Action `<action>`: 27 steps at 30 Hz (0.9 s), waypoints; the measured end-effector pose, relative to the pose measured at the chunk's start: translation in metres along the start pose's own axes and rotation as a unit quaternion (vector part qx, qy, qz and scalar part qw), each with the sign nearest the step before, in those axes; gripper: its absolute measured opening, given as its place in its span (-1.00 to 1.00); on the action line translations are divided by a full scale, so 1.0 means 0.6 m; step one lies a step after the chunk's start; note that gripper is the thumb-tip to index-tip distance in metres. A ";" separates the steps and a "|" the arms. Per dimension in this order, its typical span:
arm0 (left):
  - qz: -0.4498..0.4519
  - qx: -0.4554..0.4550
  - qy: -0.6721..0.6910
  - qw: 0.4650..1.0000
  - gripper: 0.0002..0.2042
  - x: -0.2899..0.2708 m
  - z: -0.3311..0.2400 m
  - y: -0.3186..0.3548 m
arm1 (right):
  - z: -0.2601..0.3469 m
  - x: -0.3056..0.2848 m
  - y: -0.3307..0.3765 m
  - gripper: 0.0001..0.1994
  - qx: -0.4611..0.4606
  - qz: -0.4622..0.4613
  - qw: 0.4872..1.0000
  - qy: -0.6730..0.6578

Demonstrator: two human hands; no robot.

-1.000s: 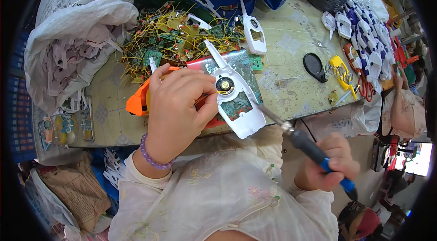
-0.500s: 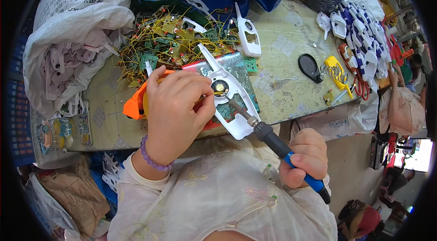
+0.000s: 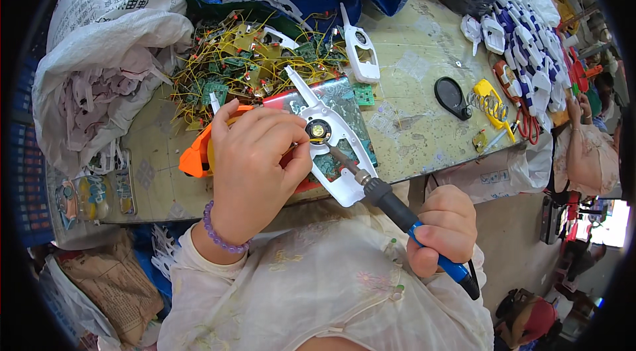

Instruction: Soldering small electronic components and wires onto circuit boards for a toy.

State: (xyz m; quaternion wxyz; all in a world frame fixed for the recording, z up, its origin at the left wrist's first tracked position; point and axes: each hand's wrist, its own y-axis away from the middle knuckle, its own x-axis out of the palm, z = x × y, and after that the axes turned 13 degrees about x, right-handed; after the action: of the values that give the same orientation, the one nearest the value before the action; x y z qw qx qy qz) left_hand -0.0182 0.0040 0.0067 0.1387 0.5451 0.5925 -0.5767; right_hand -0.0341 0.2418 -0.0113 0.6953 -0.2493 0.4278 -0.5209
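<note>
In my right hand point(image 3: 442, 228) is a blue and black soldering iron point(image 3: 392, 208), gripped by its handle. Its metal tip reaches the lower edge of a small round speaker point(image 3: 318, 130). The speaker sits in the ring of a white plastic housing point(image 3: 349, 187) with a long narrow end. My left hand point(image 3: 255, 159) is closed beside the speaker, thumb and forefinger pinched on what looks like a thin yellow wire; the fingers partly hide it. Under the housing lies a flat red-edged piece with a dark green patterned top point(image 3: 346, 96). An orange object point(image 3: 197, 152) is partly hidden behind my left hand.
Circuit boards with yellow wires point(image 3: 248, 59) are heaped behind my hands. Another white housing point(image 3: 361, 53) lies beyond. To the right are a black oval part point(image 3: 452, 98), a yellow soldering iron stand point(image 3: 490, 100) and stacked white-purple parts point(image 3: 530, 53). A white sack point(image 3: 126, 40) stands left.
The housing has shifted very slightly left, and the iron's tip has moved with it. My left hand keeps nearly the same pinch beside the speaker.
</note>
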 end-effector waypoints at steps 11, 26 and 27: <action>-0.003 -0.007 0.008 1.000 -0.93 0.002 0.000 0.002 | 0.006 -0.018 -0.051 -0.81 0.000 0.099 0.995 -0.021; -0.008 0.008 0.012 1.000 -0.92 0.003 0.005 0.005 | -0.005 -0.017 -0.044 -0.80 -0.035 0.094 0.995 -0.021; -0.008 0.008 0.012 1.000 -0.92 0.004 0.004 0.004 | -0.004 -0.017 -0.043 -0.80 -0.034 0.093 0.995 -0.024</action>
State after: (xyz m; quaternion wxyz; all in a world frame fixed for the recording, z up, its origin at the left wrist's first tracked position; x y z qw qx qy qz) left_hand -0.0182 0.0023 0.0030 0.1226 0.5484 0.5935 -0.5762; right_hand -0.0506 0.2431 0.0113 0.7417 -0.2444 0.4498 -0.4334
